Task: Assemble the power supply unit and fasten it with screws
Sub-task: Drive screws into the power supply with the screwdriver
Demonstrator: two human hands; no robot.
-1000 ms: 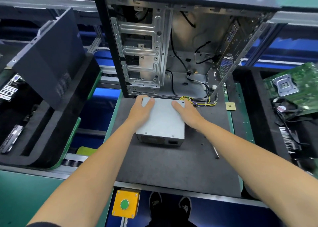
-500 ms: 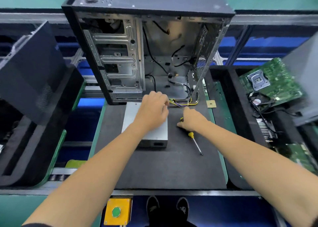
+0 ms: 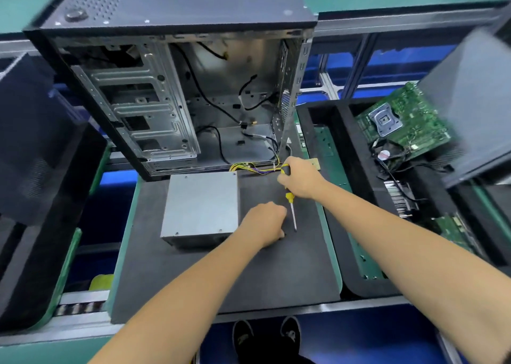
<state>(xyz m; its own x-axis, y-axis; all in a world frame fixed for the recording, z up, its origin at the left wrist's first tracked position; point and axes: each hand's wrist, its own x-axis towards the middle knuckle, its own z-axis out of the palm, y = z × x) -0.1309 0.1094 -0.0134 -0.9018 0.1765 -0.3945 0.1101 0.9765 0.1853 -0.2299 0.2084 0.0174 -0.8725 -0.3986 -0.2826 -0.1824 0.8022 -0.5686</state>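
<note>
The grey power supply unit (image 3: 201, 206) lies flat on the dark mat (image 3: 221, 275), in front of the open computer case (image 3: 177, 93). Its yellow and black cables (image 3: 249, 167) run into the case's lower edge. My right hand (image 3: 301, 180) grips the handle of a yellow and black screwdriver (image 3: 293, 214), whose tip points down toward me at the mat. My left hand (image 3: 264, 222) is just right of the unit with its fingers curled down onto the mat, close to the screwdriver's tip. Anything it pinches is hidden beneath it.
A green motherboard (image 3: 406, 120) and a cooler fan sit in the black foam tray (image 3: 340, 142) on the right. Dark side panels lean at the left (image 3: 27, 142) and at the right (image 3: 470, 101). The conveyor's front rail runs below the mat.
My right hand has picked the screwdriver up off the mat. My left hand has left the top of the power supply and come down on the mat to its right.
</note>
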